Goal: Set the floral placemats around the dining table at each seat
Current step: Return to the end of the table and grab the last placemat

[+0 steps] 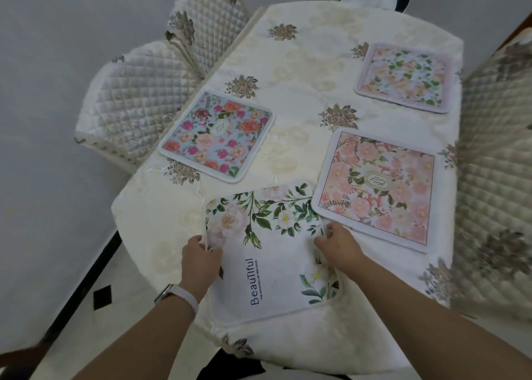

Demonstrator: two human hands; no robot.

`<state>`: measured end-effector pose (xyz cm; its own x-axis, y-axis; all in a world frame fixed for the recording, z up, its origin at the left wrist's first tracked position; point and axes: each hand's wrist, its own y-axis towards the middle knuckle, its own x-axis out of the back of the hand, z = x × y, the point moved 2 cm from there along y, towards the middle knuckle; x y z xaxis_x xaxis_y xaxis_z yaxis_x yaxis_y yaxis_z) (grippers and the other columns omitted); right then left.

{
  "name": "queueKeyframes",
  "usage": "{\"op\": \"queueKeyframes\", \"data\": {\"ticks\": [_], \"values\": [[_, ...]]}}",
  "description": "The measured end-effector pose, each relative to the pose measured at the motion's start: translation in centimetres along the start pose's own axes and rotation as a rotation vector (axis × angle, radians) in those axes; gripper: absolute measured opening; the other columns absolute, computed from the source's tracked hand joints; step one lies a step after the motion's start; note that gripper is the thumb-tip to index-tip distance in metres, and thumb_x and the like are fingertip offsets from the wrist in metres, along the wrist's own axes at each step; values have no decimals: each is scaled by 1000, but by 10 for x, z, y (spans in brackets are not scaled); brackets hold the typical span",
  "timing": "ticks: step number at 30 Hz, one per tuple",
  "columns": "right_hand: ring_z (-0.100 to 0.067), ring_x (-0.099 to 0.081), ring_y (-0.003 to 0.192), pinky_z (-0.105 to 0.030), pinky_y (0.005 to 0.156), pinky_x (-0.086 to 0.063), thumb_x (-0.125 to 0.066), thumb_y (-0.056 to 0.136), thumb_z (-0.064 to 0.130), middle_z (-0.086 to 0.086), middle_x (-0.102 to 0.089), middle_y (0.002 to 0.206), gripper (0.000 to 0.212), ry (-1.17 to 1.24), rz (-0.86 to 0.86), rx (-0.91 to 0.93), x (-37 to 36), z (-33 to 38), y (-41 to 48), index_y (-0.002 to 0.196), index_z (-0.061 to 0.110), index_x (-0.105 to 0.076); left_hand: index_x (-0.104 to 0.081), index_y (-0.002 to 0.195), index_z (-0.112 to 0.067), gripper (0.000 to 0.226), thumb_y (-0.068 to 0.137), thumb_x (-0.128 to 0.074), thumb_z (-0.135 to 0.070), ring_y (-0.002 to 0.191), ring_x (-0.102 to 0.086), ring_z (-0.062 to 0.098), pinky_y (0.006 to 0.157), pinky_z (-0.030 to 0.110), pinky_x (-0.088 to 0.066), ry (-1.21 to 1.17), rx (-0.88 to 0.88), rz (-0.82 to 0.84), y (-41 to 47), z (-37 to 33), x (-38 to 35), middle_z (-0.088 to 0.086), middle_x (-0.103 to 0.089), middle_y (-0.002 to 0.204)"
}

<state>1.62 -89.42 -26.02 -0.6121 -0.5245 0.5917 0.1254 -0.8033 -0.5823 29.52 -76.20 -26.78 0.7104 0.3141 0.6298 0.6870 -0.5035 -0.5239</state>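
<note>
Your left hand (198, 257) pinches the left edge of the white rectangular fabric placemat (273, 253) printed with green leaves, pale blossoms and the word "Beautiful". Your right hand (338, 246) pinches its right edge, fingers curled. That mat lies at the near end of the dining table under a cream embroidered tablecloth (302, 97), slightly skewed.

Blue placemat with red and pink roses (217, 136): table's left side.
Peach-pink floral placemat (377, 189): table's right side, its corner just beside the white mat.
Pale lilac floral placemat (404, 77): table's far right.
Quilted cream chairs (138, 97): along the table's left side.
White band (184, 294) on your left wrist.
</note>
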Motion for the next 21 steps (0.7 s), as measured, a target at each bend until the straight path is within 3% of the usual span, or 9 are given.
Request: {"op": "queueKeyframes", "data": {"ticks": [4,7,11,15,21], "values": [[-19,-55,64,-31,60,-43,-58,84,17,-3,-62,79,12,67,14,-30,0,-3,7,94,10,-60,-54,118,-5,33,87,-64,-12,76,-55,22,66,31,-44,-46,65,-18,5,3,2,2,-57,86],[-19,-54,64,-30,60,-42,-54,84,12,-3,-64,77,12,106,30,-43,0,-5,8,93,12,-63,-60,100,-6,13,87,-62,-11,74,-57,26,58,31,-43,-74,75,4,3,7,2,4,-59,80],[-17,-56,72,-30,62,-43,-51,87,8,-1,-61,83,16,115,52,-19,-2,-3,5,101,14,-56,-56,104,-13,18,87,-60,-10,76,-61,25,60,31,-46,-136,56,12,-6,7,0,7,-64,89],[-21,-61,85,-38,78,-52,-49,85,8,-3,-65,95,25,128,82,18,-4,-2,1,107,18,-54,-54,105,-15,20,87,-59,-9,78,-63,25,60,31,-48,-172,21,4,-11,7,3,8,-66,91],[-17,-63,81,-34,71,-53,-52,87,8,1,-67,93,23,158,125,122,-4,5,-5,105,20,-58,-53,104,-18,21,88,-58,-7,77,-63,20,60,28,-47,-207,-15,-42,-24,5,15,-1,-65,86]]}}
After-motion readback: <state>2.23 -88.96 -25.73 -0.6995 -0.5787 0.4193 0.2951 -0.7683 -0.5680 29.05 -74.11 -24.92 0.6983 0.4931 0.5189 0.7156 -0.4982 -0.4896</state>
